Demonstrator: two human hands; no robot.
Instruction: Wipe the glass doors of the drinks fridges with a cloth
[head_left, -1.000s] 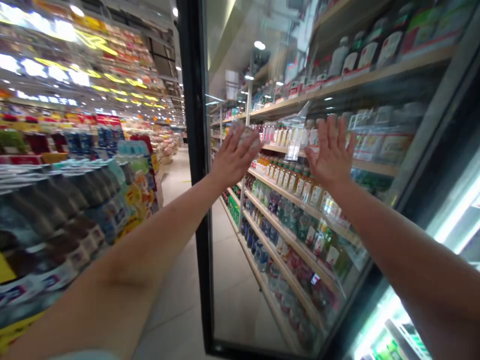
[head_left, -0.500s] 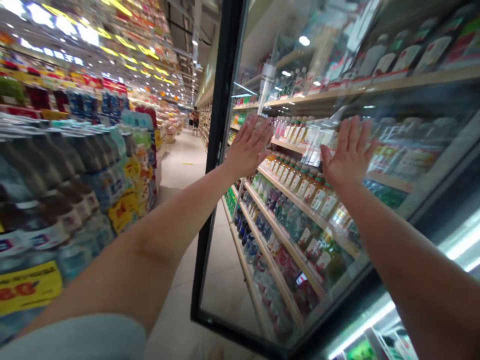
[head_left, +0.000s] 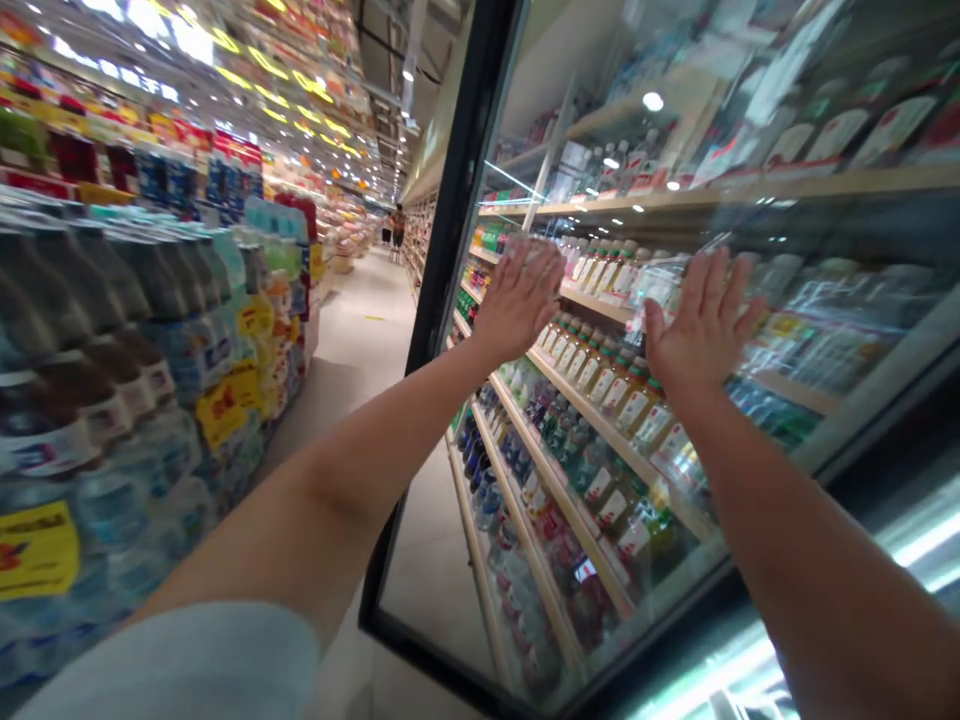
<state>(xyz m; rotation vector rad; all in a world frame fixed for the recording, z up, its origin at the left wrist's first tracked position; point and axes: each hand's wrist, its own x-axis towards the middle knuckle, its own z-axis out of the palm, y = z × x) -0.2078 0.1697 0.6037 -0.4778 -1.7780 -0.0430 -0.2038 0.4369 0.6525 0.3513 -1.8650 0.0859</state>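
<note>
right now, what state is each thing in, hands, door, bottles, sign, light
Glass door: open, swung out toward the aisle
Left hand: open, palm toward the glass, apparently against it
Right hand: open, fingers spread, palm toward the glass, apparently against it
Shelf bottles: upright in rows, seen in the glass
Stacked bottles: upright, blurred
Yellow sign: upright, print blurred
Light strip: lit

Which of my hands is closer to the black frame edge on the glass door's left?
Your left. The left hand is spread before the glass door, just right of the black frame edge; the right hand is farther right.
</note>
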